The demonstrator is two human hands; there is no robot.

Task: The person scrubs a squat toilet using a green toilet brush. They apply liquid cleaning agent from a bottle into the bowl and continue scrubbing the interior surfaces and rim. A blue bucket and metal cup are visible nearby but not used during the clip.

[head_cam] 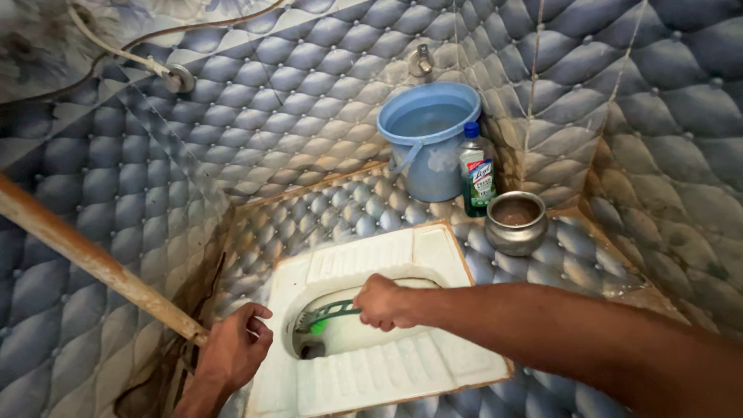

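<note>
at the lower left of the frame, a wooden pole (pixel 101 267) is gripped at its lower end by the left hand (pixel 232 348), fingers curled around it. at lower centre, the right hand (pixel 385 302) is closed around the handle of a green brush (pixel 329 316), whose head is held inside the bowl of the white squat toilet (pixel 433 360). farther back, right of centre, a steel pot (pixel 515 223), a bottle (pixel 476 176) and a blue bucket (pixel 428 139) are set against the tiled wall.

Your head camera looked steeply down from close above the squat toilet pan (pixel 387 310), facing the tiled corner with the blue bucket (pixel 428 139).
</note>
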